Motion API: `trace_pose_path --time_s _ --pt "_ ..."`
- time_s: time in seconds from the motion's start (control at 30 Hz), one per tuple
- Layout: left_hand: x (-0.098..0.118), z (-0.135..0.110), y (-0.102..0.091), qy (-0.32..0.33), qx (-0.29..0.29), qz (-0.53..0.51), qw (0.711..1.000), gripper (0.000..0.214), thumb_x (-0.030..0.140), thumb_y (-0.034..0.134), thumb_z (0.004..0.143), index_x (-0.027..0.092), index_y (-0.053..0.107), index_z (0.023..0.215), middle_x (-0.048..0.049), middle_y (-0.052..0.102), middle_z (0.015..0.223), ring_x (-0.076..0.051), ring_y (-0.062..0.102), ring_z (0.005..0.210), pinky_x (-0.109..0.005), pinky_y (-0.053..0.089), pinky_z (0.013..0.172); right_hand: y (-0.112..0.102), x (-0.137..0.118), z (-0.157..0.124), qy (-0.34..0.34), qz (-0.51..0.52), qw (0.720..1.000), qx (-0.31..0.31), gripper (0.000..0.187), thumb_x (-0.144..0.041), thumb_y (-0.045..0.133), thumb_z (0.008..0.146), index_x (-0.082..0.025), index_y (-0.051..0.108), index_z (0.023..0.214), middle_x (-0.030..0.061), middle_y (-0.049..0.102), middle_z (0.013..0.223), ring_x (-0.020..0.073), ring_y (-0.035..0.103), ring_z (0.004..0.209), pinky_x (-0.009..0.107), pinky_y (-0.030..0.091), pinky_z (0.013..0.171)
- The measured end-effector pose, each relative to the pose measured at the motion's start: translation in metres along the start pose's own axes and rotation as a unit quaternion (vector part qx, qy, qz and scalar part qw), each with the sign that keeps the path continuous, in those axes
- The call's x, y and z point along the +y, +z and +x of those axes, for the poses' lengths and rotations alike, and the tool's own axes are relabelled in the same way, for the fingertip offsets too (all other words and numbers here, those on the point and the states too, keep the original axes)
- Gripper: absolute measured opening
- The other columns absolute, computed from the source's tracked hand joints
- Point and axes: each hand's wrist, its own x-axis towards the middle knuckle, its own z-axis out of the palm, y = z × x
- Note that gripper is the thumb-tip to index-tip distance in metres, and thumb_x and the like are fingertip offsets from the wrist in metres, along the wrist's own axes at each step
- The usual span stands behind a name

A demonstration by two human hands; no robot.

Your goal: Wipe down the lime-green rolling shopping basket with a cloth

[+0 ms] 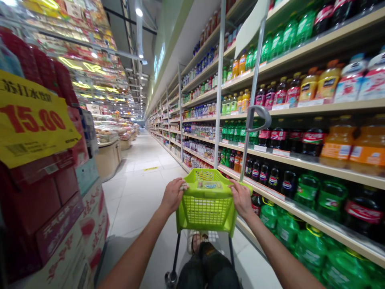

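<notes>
A lime-green shopping basket (207, 214) rides on a wheeled trolley frame in front of me, in a supermarket aisle. My left hand (173, 195) is closed over the basket's left rim. On the opposite rim my right hand (241, 198) is closed too. A small packet (209, 185) lies on top of the basket between my hands. A grey pole with a curved handle (258, 114) rises from the trolley's right side. My dark trousers and sandalled foot show below the basket.
Drink shelves (300, 160) full of bottles line the right side, close to my right arm. Stacked red cartons (45, 208) with a yellow 15.00 price sign (30, 120) stand at the left. The tiled aisle (141, 176) runs ahead towards display counters.
</notes>
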Motion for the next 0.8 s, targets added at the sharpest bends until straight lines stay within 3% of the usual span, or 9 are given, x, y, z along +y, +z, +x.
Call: trace_pose_path --time_s 0.2,0.33,0.43,0.5,0.67,0.8 --pt "0.049 0.003 0.027 0.011 0.008 0.017 1.000 0.030 0.009 0.041 0.071 0.015 0.057 0.095 -0.0082 0.059 0.101 -0.020 0.051 0.098 -0.041 0.041 0.090 0.001 0.004 0.002 0.014 -0.003 1.000 0.001 0.035 -0.031 0.029 0.084 -0.018 0.051 0.108 0.0037 0.066 0.086 0.0209 0.056 0.084 0.039 0.030 0.081" --pt "0.026 -0.005 0.020 0.073 0.029 0.012 0.997 0.029 0.011 0.040 0.076 0.017 0.056 0.101 -0.0085 0.056 0.112 -0.019 0.048 0.106 -0.040 0.040 0.093 0.001 0.012 0.001 -0.001 0.012 1.000 0.003 0.034 -0.030 0.031 0.083 -0.019 0.051 0.108 0.0033 0.066 0.086 0.0211 0.056 0.084 0.040 0.031 0.082" --pt "0.003 -0.010 0.006 0.034 0.070 0.016 0.997 0.027 0.014 0.040 0.078 0.019 0.056 0.099 -0.0074 0.055 0.114 -0.019 0.049 0.106 -0.040 0.041 0.092 0.002 0.014 0.002 -0.004 0.017 1.000 -0.002 0.034 -0.029 0.031 0.083 -0.019 0.050 0.108 0.0031 0.066 0.086 0.0212 0.056 0.085 0.040 0.031 0.081" --pt "0.005 -0.009 0.005 0.011 0.078 0.010 0.997 0.028 0.013 0.039 0.077 0.018 0.056 0.099 -0.0081 0.055 0.113 -0.019 0.049 0.105 -0.040 0.042 0.092 0.004 0.012 0.003 -0.003 0.014 1.000 -0.001 0.034 -0.029 0.030 0.083 -0.019 0.051 0.108 0.0029 0.066 0.086 0.0210 0.056 0.085 0.040 0.032 0.081" --pt "0.036 0.004 0.022 0.112 -0.008 -0.036 0.993 0.038 0.005 0.039 0.072 0.016 0.055 0.104 -0.0088 0.053 0.118 -0.018 0.045 0.113 -0.040 0.036 0.098 0.009 0.006 0.006 -0.023 0.019 1.000 -0.006 0.034 -0.028 0.032 0.082 -0.018 0.050 0.108 0.0033 0.065 0.088 0.0197 0.057 0.083 0.038 0.034 0.080" --pt "0.016 0.011 0.016 0.033 -0.002 -0.018 0.999 0.037 0.005 0.039 0.070 0.016 0.056 0.102 -0.0078 0.055 0.114 -0.018 0.049 0.107 -0.039 0.040 0.095 0.014 0.004 0.006 -0.029 0.025 0.999 -0.009 0.034 -0.028 0.032 0.081 -0.018 0.050 0.109 0.0029 0.066 0.089 0.0199 0.056 0.084 0.038 0.034 0.080"
